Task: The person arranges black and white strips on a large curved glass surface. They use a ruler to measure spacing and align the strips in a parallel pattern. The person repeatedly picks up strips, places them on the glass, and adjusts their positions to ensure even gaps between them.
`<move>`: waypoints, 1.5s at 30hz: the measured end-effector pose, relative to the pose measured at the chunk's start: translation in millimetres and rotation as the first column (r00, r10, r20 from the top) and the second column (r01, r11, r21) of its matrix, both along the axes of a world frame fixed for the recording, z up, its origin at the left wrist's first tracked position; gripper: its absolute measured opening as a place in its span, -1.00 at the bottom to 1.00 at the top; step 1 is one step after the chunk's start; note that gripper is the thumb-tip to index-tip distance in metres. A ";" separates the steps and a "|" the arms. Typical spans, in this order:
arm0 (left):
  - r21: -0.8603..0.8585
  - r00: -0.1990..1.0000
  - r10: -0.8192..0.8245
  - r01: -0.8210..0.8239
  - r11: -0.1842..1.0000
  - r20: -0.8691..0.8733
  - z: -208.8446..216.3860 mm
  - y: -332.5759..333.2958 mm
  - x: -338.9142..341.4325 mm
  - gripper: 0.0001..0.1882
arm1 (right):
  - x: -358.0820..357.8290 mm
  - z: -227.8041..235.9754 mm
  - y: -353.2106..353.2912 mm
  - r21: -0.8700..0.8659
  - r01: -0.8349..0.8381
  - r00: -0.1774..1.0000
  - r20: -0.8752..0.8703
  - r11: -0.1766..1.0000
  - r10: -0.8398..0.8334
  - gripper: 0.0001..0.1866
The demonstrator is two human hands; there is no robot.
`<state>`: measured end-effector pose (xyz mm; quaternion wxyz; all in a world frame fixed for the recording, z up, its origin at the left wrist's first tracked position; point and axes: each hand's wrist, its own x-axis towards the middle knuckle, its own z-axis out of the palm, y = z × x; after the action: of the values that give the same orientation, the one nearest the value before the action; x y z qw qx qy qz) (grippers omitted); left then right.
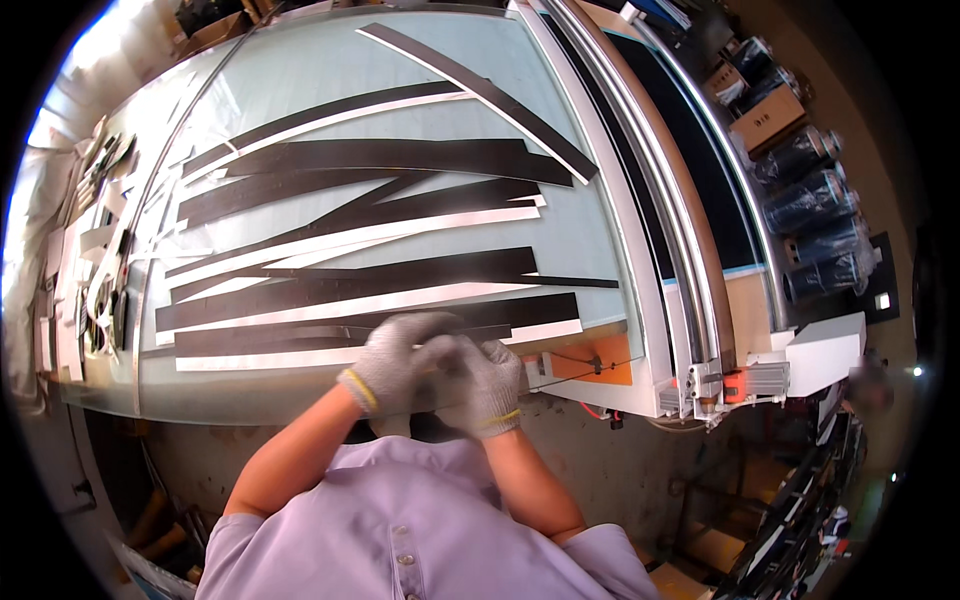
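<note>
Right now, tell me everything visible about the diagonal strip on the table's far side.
The diagonal strip is long, narrow and dark with a white edge, seemingly thin sheet material. It lies on the pale tabletop, crossing the right end of another dark strip. Its near end is close to the white frame. Neither the left hand nor right hand touches it.

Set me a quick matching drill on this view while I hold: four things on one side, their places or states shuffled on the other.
Things:
1. Left hand and right hand
2. Farthest black-and-white strip
3. Plastic-wrapped dark bundles
4. Orange panel

Places or states:
A. In a row at the right, beyond the long rails
B. Gloved, close together at the table's near edge
C. Just right of the gloves, short of the rails
D. Slanting down to the right across the glassy tabletop

Pairs: 1-B, 2-D, 3-A, 4-C
</note>
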<state>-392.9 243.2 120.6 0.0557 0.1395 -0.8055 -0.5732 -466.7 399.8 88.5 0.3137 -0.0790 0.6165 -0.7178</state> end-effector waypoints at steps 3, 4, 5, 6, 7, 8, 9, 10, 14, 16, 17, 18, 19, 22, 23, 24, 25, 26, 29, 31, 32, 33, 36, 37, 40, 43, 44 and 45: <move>-0.124 0.991 0.061 -0.046 0.991 0.120 18.5 12.0 -6.4 -0.74 | -0.1 -4.0 16.2 -0.012 -0.203 0.955 -0.224 0.979 0.195 -0.79; -0.077 0.991 0.033 -0.023 0.997 0.133 21.4 7.8 -2.5 -0.72 | -3.6 4.9 19.3 -0.041 -0.259 0.954 -0.165 0.965 0.249 -0.76; -0.032 0.989 0.004 0.001 1.000 0.149 22.4 1.7 4.0 -0.70 | -8.8 28.3 20.5 -0.113 -0.294 0.954 0.027 0.949 0.299 -0.75; 0.021 0.987 -0.036 0.033 0.999 0.159 23.8 -0.6 7.7 -0.68 | -14.4 41.7 26.4 -0.181 -0.307 0.915 0.212 0.934 0.342 -0.73; 0.045 0.984 -0.036 0.029 0.999 0.177 28.9 -0.5 10.9 -0.69 | -20.2 39.4 34.6 -0.288 -0.304 0.888 0.259 0.908 0.379 -0.70; 0.069 0.980 -0.034 0.020 0.997 0.198 33.8 -0.1 14.9 -0.70 | -26.1 30.7 42.5 -0.394 -0.293 0.855 0.301 0.871 0.423 -0.67; 0.092 0.975 -0.032 0.012 0.996 0.219 38.3 0.5 18.2 -0.71 | -28.8 25.7 47.2 -0.494 -0.272 0.817 0.336 0.826 0.469 -0.65; 0.136 0.969 -0.036 0.003 0.991 0.243 40.8 1.4 20.0 -0.73 | -29.8 25.4 47.7 -0.646 -0.222 0.775 0.337 0.730 0.534 -0.55; 0.242 0.975 -0.043 -0.012 0.970 0.218 46.4 7.5 25.7 -0.80 | -36.9 24.3 53.4 -0.508 -0.368 0.772 0.300 0.779 0.560 -0.53; 0.287 0.982 -0.048 -0.006 0.958 0.180 39.3 7.9 28.5 -0.81 | -34.9 23.4 49.9 -0.579 -0.352 0.734 0.316 0.735 0.601 -0.55; 0.290 0.983 -0.050 -0.004 0.957 0.178 40.6 8.1 29.7 -0.81 | -34.2 23.2 47.4 -0.604 -0.352 0.726 0.306 0.715 0.616 -0.56; 0.294 0.983 -0.053 -0.001 0.956 0.176 43.0 8.4 30.7 -0.81 | -33.1 23.0 44.5 -0.628 -0.352 0.717 0.296 0.694 0.631 -0.57; 0.299 0.983 -0.053 -0.002 0.954 0.175 44.9 9.0 32.1 -0.81 | -31.4 22.8 41.7 -0.650 -0.352 0.707 0.287 0.673 0.647 -0.58; 0.276 0.974 -0.095 0.036 0.961 0.204 46.6 11.5 35.2 -0.81 | -22.4 19.6 34.9 -0.602 -0.362 0.666 0.367 0.711 0.650 -0.65; 0.291 0.977 -0.079 0.018 0.957 0.200 46.5 11.5 36.1 -0.81 | -18.4 22.8 32.7 -0.591 -0.341 0.702 0.358 0.731 0.616 -0.68; 0.306 0.979 -0.063 0.000 0.952 0.196 46.5 11.2 36.9 -0.81 | -13.6 29.5 30.9 -0.581 -0.318 0.736 0.347 0.750 0.581 -0.70; 0.319 0.980 -0.045 -0.019 0.947 0.193 47.5 10.4 38.2 -0.81 | -10.5 34.6 28.8 -0.571 -0.294 0.768 0.337 0.766 0.545 -0.73; 0.305 0.979 -0.047 -0.016 0.952 0.199 50.1 8.7 39.1 -0.82 | -10.9 35.7 27.0 -0.603 -0.272 0.733 0.375 0.750 0.567 -0.75; 0.293 0.975 -0.059 -0.006 0.956 0.215 56.3 4.7 40.2 -0.83 | -15.4 38.1 25.8 -0.649 -0.256 0.666 0.419 0.716 0.617 -0.77; 0.328 0.972 -0.071 -0.006 0.945 0.224 56.5 4.7 40.9 -0.84 | -16.9 39.4 28.5 -0.625 -0.324 0.676 0.372 0.710 0.636 -0.74; 0.351 0.970 -0.078 -0.008 0.936 0.232 57.8 5.3 40.4 -0.84 | -16.2 38.2 29.2 -0.652 -0.301 0.670 0.375 0.696 0.641 -0.74; 0.374 0.967 -0.086 -0.010 0.927 0.241 59.5 6.2 39.8 -0.84 | -15.2 36.1 30.1 -0.679 -0.276 0.664 0.377 0.681 0.646 -0.75; 0.386 0.968 -0.111 0.016 0.922 0.226 57.5 8.6 35.4 -0.85 | -17.3 29.5 35.1 -0.667 -0.280 0.692 0.358 0.690 0.627 -0.78; 0.379 0.970 -0.115 0.027 0.925 0.213 56.1 7.9 34.2 -0.85 | -19.0 30.5 35.9 -0.650 -0.293 0.716 0.336 0.701 0.611 -0.79; 0.432 0.980 -0.121 0.042 0.901 0.157 48.2 5.9 31.4 -0.83 | -26.8 37.3 44.6 -0.599 -0.319 0.796 0.252 0.734 0.551 -0.84; 0.356 0.943 -0.279 0.202 0.912 0.179 39.4 -14.0 33.0 -0.77 | -45.0 40.4 52.6 -0.658 -0.262 0.920 0.050 0.706 0.389 -0.87; 0.315 0.901 -0.346 0.259 0.913 0.260 33.8 -27.4 33.1 -0.71 | -50.0 43.7 50.6 -0.693 -0.242 0.920 0.058 0.679 0.387 -0.88; 0.283 0.930 -0.305 0.242 0.928 0.204 31.9 -33.9 37.7 -0.75 | -53.6 44.4 45.3 -0.738 -0.227 0.912 0.067 0.635 0.404 -0.87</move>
<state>-355.2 209.2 152.5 -0.1430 0.1004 -0.7380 -0.6518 -520.3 445.1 132.9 0.4473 -0.2197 0.2243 -0.8375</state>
